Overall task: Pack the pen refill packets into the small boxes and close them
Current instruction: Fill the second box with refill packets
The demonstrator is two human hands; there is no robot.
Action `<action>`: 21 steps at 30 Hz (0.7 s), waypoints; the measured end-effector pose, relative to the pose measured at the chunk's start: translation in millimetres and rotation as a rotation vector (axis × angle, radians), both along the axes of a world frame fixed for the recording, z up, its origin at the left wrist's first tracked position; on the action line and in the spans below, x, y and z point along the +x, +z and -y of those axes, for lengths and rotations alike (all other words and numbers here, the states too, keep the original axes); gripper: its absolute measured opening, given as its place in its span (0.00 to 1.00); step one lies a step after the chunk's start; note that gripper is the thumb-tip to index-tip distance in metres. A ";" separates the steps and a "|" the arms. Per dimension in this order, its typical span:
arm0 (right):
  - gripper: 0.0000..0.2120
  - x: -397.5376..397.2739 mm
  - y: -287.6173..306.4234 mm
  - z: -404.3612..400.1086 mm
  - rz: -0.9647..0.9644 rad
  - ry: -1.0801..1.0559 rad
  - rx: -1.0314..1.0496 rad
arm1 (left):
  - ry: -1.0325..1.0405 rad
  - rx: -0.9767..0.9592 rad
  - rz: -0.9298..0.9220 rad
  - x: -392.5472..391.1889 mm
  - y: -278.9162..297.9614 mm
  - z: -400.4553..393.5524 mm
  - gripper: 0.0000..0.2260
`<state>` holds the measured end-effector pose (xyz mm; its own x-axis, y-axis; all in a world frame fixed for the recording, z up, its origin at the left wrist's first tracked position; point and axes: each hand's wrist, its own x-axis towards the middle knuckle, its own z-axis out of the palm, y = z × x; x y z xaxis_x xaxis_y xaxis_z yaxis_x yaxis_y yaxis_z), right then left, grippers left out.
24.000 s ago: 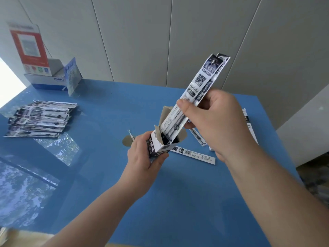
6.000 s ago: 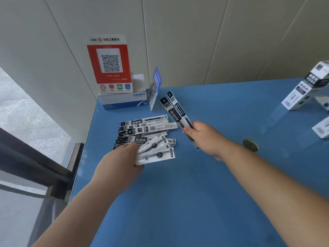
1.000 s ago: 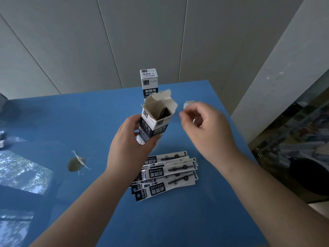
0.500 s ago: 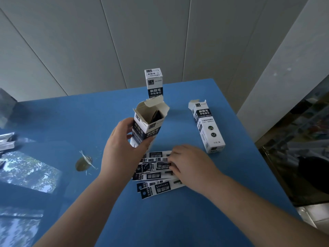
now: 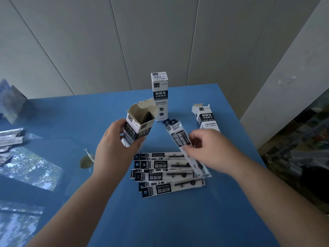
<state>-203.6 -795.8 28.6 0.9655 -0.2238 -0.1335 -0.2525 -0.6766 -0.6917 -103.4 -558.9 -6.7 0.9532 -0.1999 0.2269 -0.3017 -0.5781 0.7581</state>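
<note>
My left hand [image 5: 114,148] grips a small black-and-white box [image 5: 138,125] held upright above the blue table [image 5: 178,220], its top flaps open. My right hand [image 5: 211,150] pinches a pen refill packet [image 5: 179,138], lifted and tilted with its top end pointing up toward the box, blurred by motion. Several more refill packets [image 5: 165,173] lie in a fanned pile on the table below both hands. A closed box [image 5: 160,97] stands upright behind the held one. Another box [image 5: 204,116] lies at the right with an end flap open.
More packets [image 5: 10,139] lie at the left edge. A small round fitting [image 5: 86,161] sits in the tabletop left of my left wrist. Grey wall panels run behind the table. The table's right edge drops off next to a dark cluttered area [image 5: 302,157].
My right hand has risen from the pile with one packet pinched in it, tilting it toward the open box. My left hand keeps holding the box.
</note>
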 end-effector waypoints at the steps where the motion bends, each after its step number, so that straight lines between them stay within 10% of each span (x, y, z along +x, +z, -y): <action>1: 0.03 -1.2 5.6 1.9 0.004 -0.037 0.164 | -0.004 0.006 0.003 -1.6 0.3 1.5 0.23; 8: 0.04 -3.6 39.3 -2.9 0.197 -0.275 0.947 | -0.060 0.052 0.038 -8.1 1.4 13.9 0.21; 21: 0.09 7.7 56.8 -5.8 0.419 -0.533 0.963 | -0.083 0.191 0.192 -16.0 5.7 25.3 0.22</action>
